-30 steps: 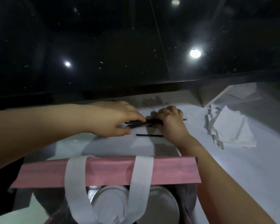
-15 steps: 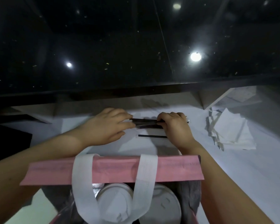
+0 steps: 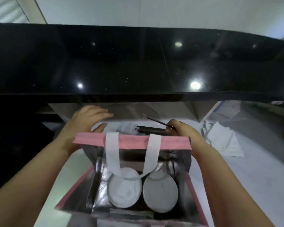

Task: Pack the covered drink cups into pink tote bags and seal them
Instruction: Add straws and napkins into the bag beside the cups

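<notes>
Left hand (image 3: 87, 118): off the straws now and drawn to the left, beyond the bag's far rim; fingers straight and loosely together, thumb apart, holding nothing; half a second ago curled at the end of the dark sticks.
Right hand (image 3: 182, 131): behind the bag's far right corner; fingertips pinching the single straw; earlier bent over the same sticks, close to the left hand.
Single straw (image 3: 156, 121): thin and dark, tilted up and to the left from the pinch, clear of the pile; not raised before.
Straw bundle (image 3: 150, 129): flat on the white table (image 3: 261, 169), just beyond the pink rim, between the two hands; contact with the right hand not discernible.
Pink tote bag (image 3: 131, 142): open, on the table nearest the camera, silver lining showing; far more of the inside in view than earlier.
White handle (image 3: 111, 153): two straps over the far rim, loop hanging down onto the left cup's lid.
Left cup (image 3: 125, 189) and right cup (image 3: 160, 192): upright side by side inside the bag, white lids on, as before.
Napkins (image 3: 221, 141): white stack to the right, well apart from the bag, unmoved.
</notes>
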The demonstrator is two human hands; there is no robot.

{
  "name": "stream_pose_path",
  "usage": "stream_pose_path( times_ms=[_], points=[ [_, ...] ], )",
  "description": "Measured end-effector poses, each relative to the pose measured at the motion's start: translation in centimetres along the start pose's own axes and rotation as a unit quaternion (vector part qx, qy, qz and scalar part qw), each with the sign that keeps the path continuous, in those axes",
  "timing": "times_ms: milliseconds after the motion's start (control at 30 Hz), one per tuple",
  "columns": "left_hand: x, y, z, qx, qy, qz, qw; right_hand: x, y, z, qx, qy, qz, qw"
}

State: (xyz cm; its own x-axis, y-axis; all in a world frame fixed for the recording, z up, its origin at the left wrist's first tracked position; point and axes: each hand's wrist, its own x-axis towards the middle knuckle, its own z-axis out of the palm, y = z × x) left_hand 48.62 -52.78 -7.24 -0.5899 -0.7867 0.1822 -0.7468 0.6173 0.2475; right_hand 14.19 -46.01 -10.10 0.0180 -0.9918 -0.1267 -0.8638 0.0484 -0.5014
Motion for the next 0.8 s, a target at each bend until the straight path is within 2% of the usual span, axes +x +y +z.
stream_pose_path(
  times_ms=[100,200,400,600,700,800],
  points=[
    [-1.1,1.0,-3.4,-0.001,0.076,-0.015,0.997,-2.1,-1.9,-2.6,0.009,0.040,-0.029,0.999],
    [-2.2,3.3,-6.5,-0.024,0.138,0.009,0.990,-4.1,-4.6,-6.0,0.007,0.109,-0.079,0.991],
    [-5.2,7.6,-10.1,-0.077,0.185,0.023,0.979,-8.9,-11.2,-11.5,0.017,0.178,-0.136,0.974],
    [-8.4,10.3,-9.6,-0.110,0.155,0.010,0.982,-13.0,-16.6,-9.4,0.117,0.075,-0.207,0.968],
    [-9.5,11.7,-8.1,-0.121,0.131,0.012,0.984,-13.4,-17.1,-6.4,0.095,0.002,-0.190,0.977],
    [-10.0,12.2,-7.1,-0.111,0.112,-0.021,0.987,-13.8,-16.3,-4.1,0.092,-0.046,-0.153,0.983]
  ],
)
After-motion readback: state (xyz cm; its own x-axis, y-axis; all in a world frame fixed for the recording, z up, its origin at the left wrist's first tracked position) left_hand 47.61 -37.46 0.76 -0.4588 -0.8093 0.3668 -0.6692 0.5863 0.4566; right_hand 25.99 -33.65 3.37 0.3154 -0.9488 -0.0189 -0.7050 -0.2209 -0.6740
